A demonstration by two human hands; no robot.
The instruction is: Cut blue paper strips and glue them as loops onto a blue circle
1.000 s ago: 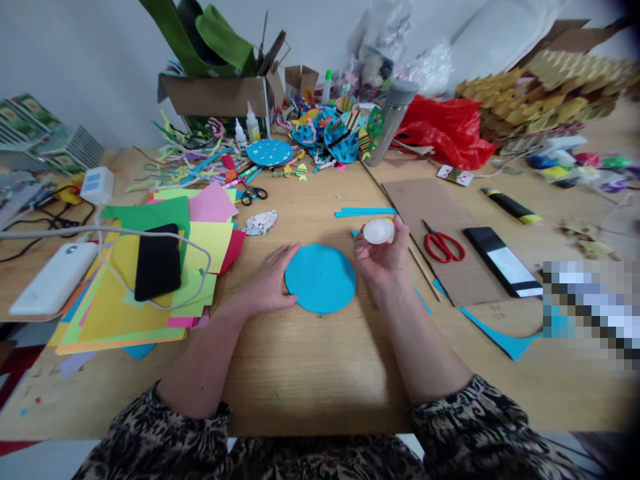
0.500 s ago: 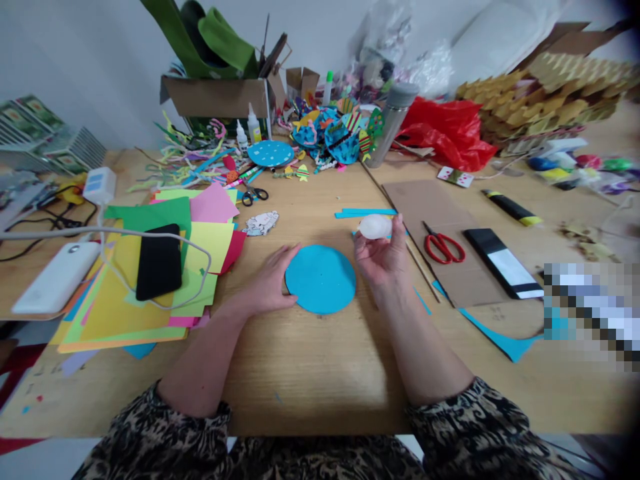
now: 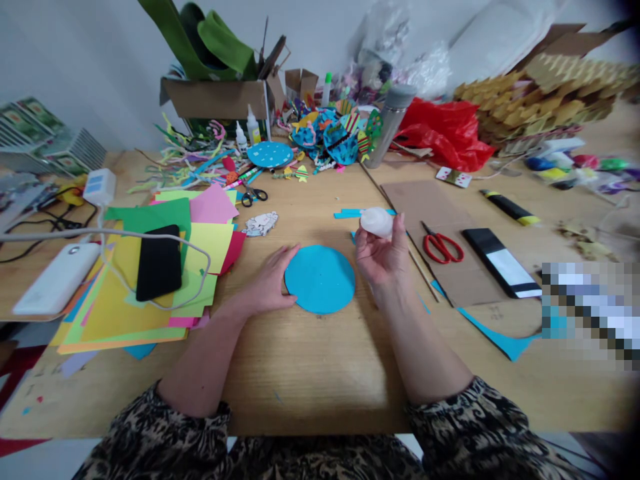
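A blue paper disc (image 3: 320,279) lies flat on the wooden table (image 3: 310,373) in front of me. My left hand (image 3: 273,280) rests at its left edge, thumb and fingers spread around the rim. To the right of the disc and raised above the table, my right hand (image 3: 383,257) is closed around a small white, rounded object (image 3: 377,222). Blue paper strips (image 3: 347,214) lie behind that hand. Red-handled scissors (image 3: 443,247) rest on a brown cardboard sheet (image 3: 425,200) further right.
Coloured paper (image 3: 130,287) with a black phone (image 3: 159,263) and a cable lies at left. Small black scissors (image 3: 254,195) and a white cut-out (image 3: 261,224) are beyond my left hand. A bottle (image 3: 393,127), red plastic (image 3: 445,133) and craft pieces stand behind.
The white object in my right hand has tilted slightly. My left hand and the blue disc have hardly moved.
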